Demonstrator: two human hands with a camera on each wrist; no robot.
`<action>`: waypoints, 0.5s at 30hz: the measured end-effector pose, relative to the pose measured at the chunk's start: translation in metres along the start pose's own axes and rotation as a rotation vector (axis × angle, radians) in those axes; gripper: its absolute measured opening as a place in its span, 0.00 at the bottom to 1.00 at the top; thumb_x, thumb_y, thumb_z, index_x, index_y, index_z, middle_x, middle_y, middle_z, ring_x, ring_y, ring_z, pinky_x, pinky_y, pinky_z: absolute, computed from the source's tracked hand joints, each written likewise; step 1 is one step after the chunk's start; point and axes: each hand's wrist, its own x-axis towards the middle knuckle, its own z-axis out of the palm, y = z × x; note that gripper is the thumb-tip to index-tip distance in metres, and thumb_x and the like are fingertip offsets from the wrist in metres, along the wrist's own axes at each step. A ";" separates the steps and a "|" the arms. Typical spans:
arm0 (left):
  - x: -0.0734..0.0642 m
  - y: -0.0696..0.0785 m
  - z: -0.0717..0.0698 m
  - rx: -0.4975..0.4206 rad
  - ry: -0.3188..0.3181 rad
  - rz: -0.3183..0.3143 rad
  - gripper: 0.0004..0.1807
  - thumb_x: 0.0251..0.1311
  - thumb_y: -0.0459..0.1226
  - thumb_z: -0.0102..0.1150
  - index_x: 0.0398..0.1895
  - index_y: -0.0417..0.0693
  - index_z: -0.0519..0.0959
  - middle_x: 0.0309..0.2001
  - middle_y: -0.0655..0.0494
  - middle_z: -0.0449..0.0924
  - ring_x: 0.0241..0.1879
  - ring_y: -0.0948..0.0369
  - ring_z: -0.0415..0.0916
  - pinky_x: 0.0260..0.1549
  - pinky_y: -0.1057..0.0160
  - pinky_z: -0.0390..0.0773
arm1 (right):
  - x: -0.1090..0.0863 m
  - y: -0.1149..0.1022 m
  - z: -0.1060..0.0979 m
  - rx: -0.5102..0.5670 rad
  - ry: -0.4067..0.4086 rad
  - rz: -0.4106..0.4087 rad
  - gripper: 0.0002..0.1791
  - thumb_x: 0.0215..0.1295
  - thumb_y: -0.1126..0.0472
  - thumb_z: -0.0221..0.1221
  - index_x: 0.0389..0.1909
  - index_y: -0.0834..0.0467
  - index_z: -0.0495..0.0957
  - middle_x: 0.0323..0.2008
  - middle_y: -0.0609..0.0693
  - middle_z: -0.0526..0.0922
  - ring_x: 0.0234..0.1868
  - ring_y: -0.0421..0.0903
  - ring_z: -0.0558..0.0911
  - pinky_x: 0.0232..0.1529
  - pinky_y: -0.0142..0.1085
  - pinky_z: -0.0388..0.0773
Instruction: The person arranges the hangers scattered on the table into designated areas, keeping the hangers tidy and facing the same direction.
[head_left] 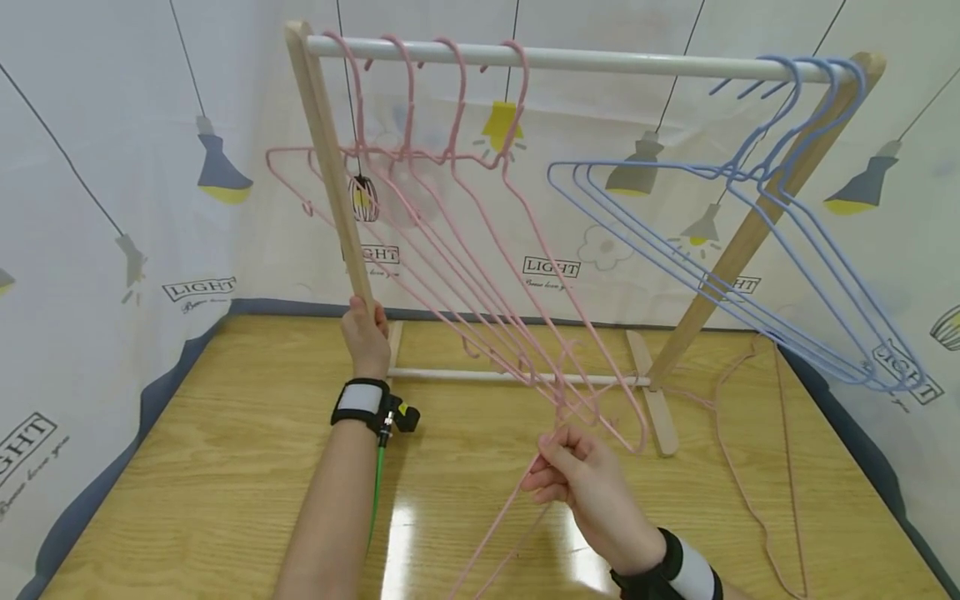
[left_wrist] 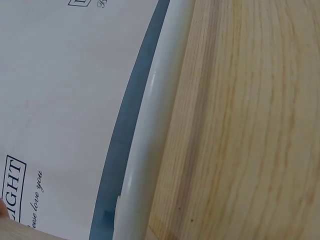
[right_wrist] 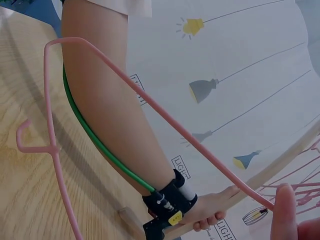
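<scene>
My left hand [head_left: 365, 337] grips the left wooden post [head_left: 327, 150] of a hanger rack, low down near the table. In front of the rack, my right hand [head_left: 592, 492] pinches a pink clothes hanger [head_left: 496, 527] between thumb and fingers. That hanger slants toward the camera and runs out of the head view at the bottom; the right wrist view shows one rounded corner and a small inner hook. Several pink hangers [head_left: 527, 87] hang on the left half of the white top rail [head_left: 637, 61], their lower ends just above my right hand. Three blue hangers [head_left: 831, 87] hang at its right end.
Another pink hanger [head_left: 790, 458] lies on the wooden table [head_left: 247, 467] at the right. The rack's white lower bar [head_left: 465, 375] joins the wooden feet [head_left: 660, 421]. A printed cloth [head_left: 450, 225] stands behind and at both sides. A green cable [head_left: 377, 492] runs along my left forearm.
</scene>
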 end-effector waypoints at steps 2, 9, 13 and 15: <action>-0.003 0.007 0.000 -0.009 -0.008 0.017 0.58 0.44 0.79 0.37 0.19 0.22 0.63 0.12 0.61 0.57 0.10 0.69 0.53 0.10 0.70 0.52 | -0.002 0.000 0.002 0.000 -0.036 -0.006 0.08 0.74 0.63 0.51 0.34 0.61 0.66 0.27 0.50 0.79 0.26 0.41 0.83 0.29 0.31 0.78; -0.009 0.022 0.002 0.002 -0.006 0.022 0.58 0.44 0.80 0.37 0.19 0.22 0.62 0.12 0.61 0.58 0.10 0.69 0.53 0.10 0.70 0.52 | -0.006 -0.003 0.002 -0.010 -0.109 -0.067 0.09 0.73 0.62 0.52 0.34 0.60 0.65 0.27 0.50 0.79 0.26 0.41 0.83 0.27 0.33 0.79; -0.002 0.004 0.002 0.011 0.027 0.008 0.51 0.41 0.81 0.36 0.13 0.37 0.64 0.11 0.61 0.57 0.09 0.68 0.52 0.09 0.69 0.51 | -0.005 -0.007 -0.002 -0.064 -0.141 -0.078 0.06 0.74 0.63 0.51 0.36 0.60 0.66 0.27 0.50 0.79 0.25 0.41 0.83 0.28 0.34 0.79; 0.001 -0.005 0.002 0.013 0.043 0.001 0.47 0.41 0.81 0.35 0.12 0.45 0.65 0.11 0.61 0.57 0.09 0.67 0.52 0.09 0.69 0.51 | -0.003 -0.009 -0.006 -0.100 -0.144 -0.086 0.07 0.73 0.62 0.52 0.38 0.61 0.66 0.27 0.52 0.78 0.25 0.42 0.83 0.27 0.35 0.79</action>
